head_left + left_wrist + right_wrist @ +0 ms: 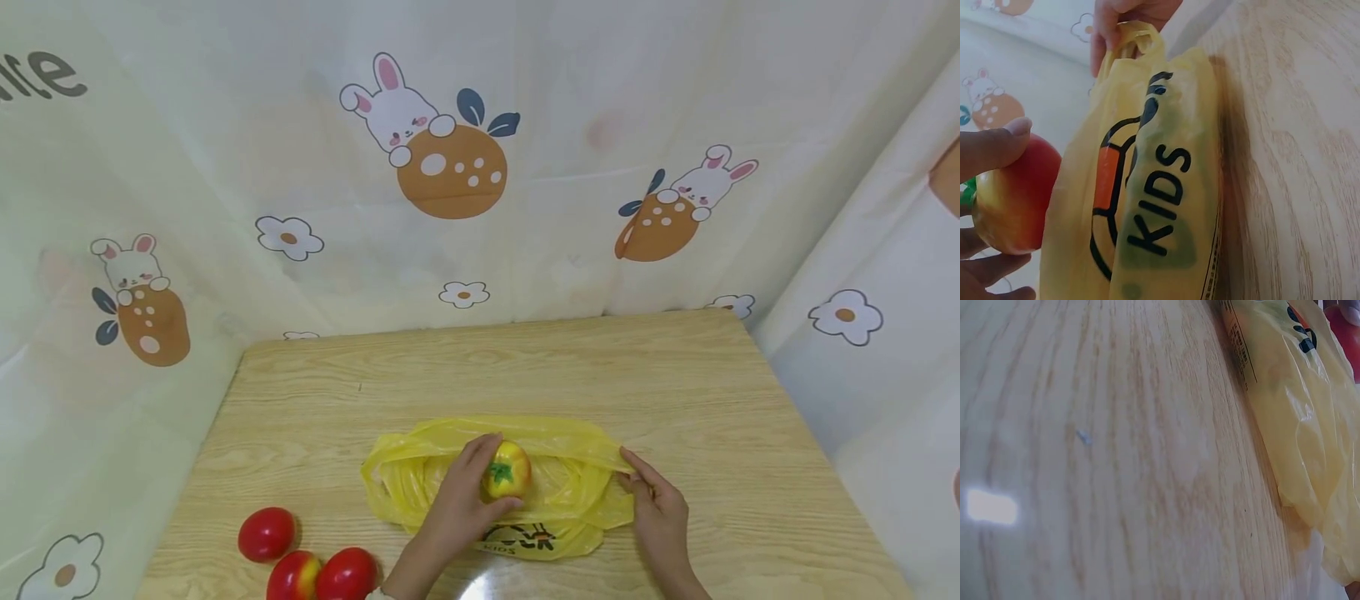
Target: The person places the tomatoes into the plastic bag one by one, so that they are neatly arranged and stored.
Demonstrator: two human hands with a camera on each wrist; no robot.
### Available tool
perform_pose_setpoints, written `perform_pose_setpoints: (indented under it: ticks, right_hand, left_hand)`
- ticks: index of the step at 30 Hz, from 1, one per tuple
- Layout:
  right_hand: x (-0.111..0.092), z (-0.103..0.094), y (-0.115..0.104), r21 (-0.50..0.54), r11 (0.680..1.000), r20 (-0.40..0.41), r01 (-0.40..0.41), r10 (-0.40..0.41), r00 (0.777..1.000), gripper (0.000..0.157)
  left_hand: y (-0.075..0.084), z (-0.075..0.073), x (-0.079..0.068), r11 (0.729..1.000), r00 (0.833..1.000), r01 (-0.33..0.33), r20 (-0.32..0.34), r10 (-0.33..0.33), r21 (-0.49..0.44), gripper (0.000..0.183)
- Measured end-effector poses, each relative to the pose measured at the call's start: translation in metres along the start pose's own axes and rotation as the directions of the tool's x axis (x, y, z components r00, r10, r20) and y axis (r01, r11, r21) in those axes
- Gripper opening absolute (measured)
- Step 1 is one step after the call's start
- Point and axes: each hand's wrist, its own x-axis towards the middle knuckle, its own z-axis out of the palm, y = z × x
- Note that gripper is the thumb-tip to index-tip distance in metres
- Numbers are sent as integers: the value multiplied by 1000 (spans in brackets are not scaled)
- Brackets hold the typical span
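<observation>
Both hands (pixel 459 502) (pixel 662 512) | fruit (pixel 513 468) within left | bag (pixel 555 433) edge in right

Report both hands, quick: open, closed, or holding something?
Left hand: closed around the yellow-and-red fruit, at the bag's opening.
Right hand: closed, pinching the edge of the yellow bag.

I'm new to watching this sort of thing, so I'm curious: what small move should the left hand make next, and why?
Probably lower the red-and-yellow fruit gently into the yellow bag. The left hand holds it over the bag's opening, the right hand grips the bag's edge, and the mouth looks wide enough.
</observation>
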Motion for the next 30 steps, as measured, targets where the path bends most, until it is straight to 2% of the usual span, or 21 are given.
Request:
perform_pose_setpoints:
  ticks: [3, 6, 13, 17, 20, 23, 26, 28, 30]
  right_hand:
    - [0, 0, -1, 0, 1000, -1, -7, 7, 1000, 39]
    - [-1, 1, -1, -1, 1000, 5, -24, 24, 1000, 39]
    - [-1, 1, -2, 3, 998, 26, -67, 67, 997, 39]
    - [-1, 1, -3, 6, 997, 31, -80, 80, 996, 39]
    - [-1, 1, -2, 7, 996, 40, -90, 89, 995, 39]
    - [-1, 1, 1, 5, 996, 50, -85, 84, 995, 39]
    - [-1, 1, 1, -1, 997, 52, -72, 72, 996, 39]
    - [-2, 2, 1, -2, 998, 52, -68, 68, 996, 39]
    - [-3, 2, -1, -5, 997, 51, -71, 71, 996, 39]
  left_hand:
    - [2, 2, 0, 999, 1000, -15, 6, 15, 30, 82]
    - [3, 4, 1, 994, 999, -51, 5, 51, 101, 81]
    - [2, 15, 5, 951, 988, -153, 31, 151, 270, 81]
    - [-1, 24, 9, 931, 988, -149, 74, 132, 334, 83]
    - [-3, 31, 10, 907, 989, -132, 116, 93, 401, 83]
    - [-5, 36, 8, 862, 989, -131, 131, 76, 489, 81]
    - [-8, 39, 6, 825, 990, -136, 112, 89, 548, 78]
    - [-8, 39, 4, 817, 991, -133, 91, 99, 560, 79]
    - [-9, 38, 2, 832, 993, -122, 72, 99, 541, 81]
